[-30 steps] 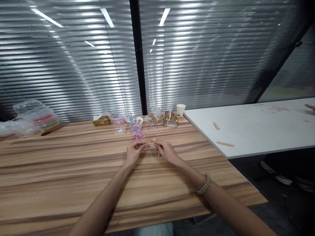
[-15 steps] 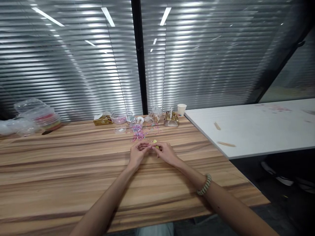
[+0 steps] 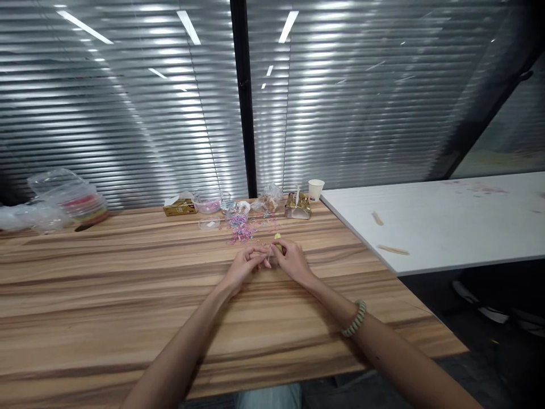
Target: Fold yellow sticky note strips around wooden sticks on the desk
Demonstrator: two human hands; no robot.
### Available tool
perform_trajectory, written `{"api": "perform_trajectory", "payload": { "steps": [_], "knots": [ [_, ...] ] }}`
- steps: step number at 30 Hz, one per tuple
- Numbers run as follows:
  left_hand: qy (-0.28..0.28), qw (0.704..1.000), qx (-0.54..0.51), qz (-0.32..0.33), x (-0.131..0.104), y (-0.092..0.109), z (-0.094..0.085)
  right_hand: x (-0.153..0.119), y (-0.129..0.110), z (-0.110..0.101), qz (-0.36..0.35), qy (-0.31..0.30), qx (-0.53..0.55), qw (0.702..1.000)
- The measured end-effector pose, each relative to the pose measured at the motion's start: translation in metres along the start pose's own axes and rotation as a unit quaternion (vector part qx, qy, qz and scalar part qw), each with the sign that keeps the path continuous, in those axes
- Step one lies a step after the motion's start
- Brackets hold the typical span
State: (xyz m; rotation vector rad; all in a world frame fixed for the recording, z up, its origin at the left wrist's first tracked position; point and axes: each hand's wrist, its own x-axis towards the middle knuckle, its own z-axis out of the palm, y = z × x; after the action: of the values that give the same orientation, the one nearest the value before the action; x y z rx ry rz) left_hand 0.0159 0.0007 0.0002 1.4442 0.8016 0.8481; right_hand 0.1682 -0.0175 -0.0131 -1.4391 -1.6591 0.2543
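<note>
My left hand (image 3: 246, 264) and my right hand (image 3: 293, 262) are close together, low over the wooden table (image 3: 106, 307). Thumb and fingers are pinched on each. A thin, pale strand-like thing (image 3: 269, 257) runs between the fingertips, too small to name. From the right fingers sticks up a small yellow-green object (image 3: 278, 236), partly covered by the hand. Just beyond the hands lies a loose heap of tiny pink and purple pieces (image 3: 242, 233), with more in a clear tub (image 3: 237, 213) behind it.
Along the window side stand a gold tissue box (image 3: 180, 207), a clear lid (image 3: 209, 224), a crumpled plastic bag (image 3: 268, 199), a gold tissue pack (image 3: 297, 207) and a paper cup (image 3: 315, 190). Plastic-wrapped goods (image 3: 79, 201) lie left. A white table (image 3: 438, 221) adjoins at right.
My right hand has moved slightly right and away from the left, with the yellow-green object following it. The fingertips have parted a little, and the pale strand now shows between them.
</note>
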Motion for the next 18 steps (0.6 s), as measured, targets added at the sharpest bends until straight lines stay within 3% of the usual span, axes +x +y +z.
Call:
{"api": "perform_trajectory", "payload": {
  "steps": [4,8,14,18],
  "knots": [
    [-0.049,0.993,0.093,-0.058,-0.004,0.002,-0.002,-0.002,0.002,0.002,-0.025,0.001,0.017,1.0],
    [-0.059,0.987,0.141,-0.038,-0.004,0.0,-0.008,-0.005,0.001,0.006,-0.061,-0.016,0.046,0.997],
    [-0.008,0.989,0.144,-0.006,0.001,-0.007,-0.015,-0.003,0.002,0.007,-0.093,-0.069,0.089,0.989],
    [0.04,0.99,0.134,0.008,0.001,-0.009,-0.016,-0.001,0.008,0.003,-0.067,-0.118,0.142,0.98]
  ]
}}
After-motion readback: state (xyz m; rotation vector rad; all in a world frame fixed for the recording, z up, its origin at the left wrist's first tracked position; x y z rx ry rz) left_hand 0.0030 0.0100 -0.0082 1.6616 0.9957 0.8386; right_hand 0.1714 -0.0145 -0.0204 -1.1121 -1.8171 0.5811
